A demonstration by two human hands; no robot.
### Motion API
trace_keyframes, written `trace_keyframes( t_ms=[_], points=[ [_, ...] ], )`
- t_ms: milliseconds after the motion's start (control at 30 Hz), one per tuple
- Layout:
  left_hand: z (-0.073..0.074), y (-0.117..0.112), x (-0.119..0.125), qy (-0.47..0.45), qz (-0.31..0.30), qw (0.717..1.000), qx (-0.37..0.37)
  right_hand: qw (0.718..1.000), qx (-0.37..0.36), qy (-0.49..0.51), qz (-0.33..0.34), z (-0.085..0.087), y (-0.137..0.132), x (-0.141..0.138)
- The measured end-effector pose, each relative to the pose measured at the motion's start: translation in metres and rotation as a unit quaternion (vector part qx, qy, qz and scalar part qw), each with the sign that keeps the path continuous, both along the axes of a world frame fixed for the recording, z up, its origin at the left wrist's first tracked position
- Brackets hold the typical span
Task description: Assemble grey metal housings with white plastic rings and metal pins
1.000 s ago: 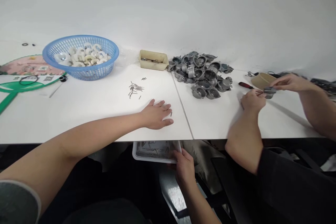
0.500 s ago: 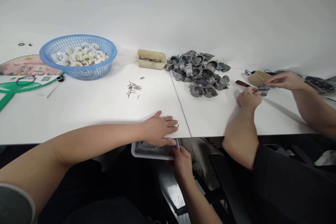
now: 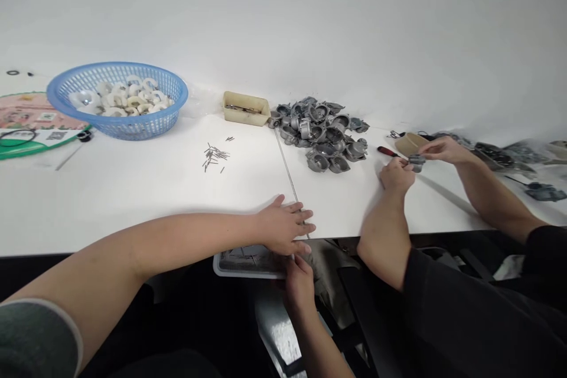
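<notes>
My left hand (image 3: 283,227) lies flat near the table's front edge, fingers spread, over the seam between two tabletops. Just below the edge, my right hand (image 3: 300,283) grips the right end of a light-rimmed plastic tray (image 3: 248,274). Thin metal pins are visible inside the tray, partly hidden by my left hand and forearm. A loose heap of similar thin metal pins (image 3: 214,155) rests on the white table (image 3: 177,189), farther back and to the left of my left hand.
A blue basket (image 3: 137,130) of white curved parts stands back left, beside a green-rimmed fan (image 3: 57,137). Behind the pins is a cream box (image 3: 245,115). Grey metal housings (image 3: 325,136) are piled right of it. A co-worker's hands (image 3: 396,176) hold another housing, near a red-handled screwdriver (image 3: 387,152).
My left hand has slid right across the tabletop, from left of the seam onto it. A small pin that showed by its fingertips is no longer visible. The camera view has shifted slightly.
</notes>
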State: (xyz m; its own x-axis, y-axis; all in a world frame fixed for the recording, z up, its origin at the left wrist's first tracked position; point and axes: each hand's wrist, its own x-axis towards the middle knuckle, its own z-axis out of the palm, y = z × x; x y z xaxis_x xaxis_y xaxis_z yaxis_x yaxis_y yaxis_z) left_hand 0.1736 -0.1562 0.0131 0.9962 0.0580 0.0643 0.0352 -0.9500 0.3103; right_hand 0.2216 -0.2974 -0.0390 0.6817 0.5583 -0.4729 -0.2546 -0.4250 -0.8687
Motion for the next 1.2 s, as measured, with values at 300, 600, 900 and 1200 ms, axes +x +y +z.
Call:
trace_keyframes(
  t_ms=[300, 600, 900, 1200],
  points=[
    [0.002, -0.01, -0.045, 0.021, -0.021, 1.0, -0.007, 1.0, 0.0, 0.017, -0.001, -0.002, -0.005, 0.004],
    [0.017, 0.006, -0.112, -0.003, 0.04, 0.997, -0.071, 0.999, -0.005, 0.03, 0.014, 0.002, 0.001, -0.006],
    [0.022, 0.178, -0.139, -0.052, 0.44, 0.894, -0.07, 1.0, -0.01, 0.008, 0.015, 0.002, 0.013, -0.014],
    [0.013, 0.203, -0.101, 0.028, 0.336, 0.941, -0.037, 1.0, -0.014, 0.008, 0.027, 0.005, 0.026, -0.026]
  ],
)
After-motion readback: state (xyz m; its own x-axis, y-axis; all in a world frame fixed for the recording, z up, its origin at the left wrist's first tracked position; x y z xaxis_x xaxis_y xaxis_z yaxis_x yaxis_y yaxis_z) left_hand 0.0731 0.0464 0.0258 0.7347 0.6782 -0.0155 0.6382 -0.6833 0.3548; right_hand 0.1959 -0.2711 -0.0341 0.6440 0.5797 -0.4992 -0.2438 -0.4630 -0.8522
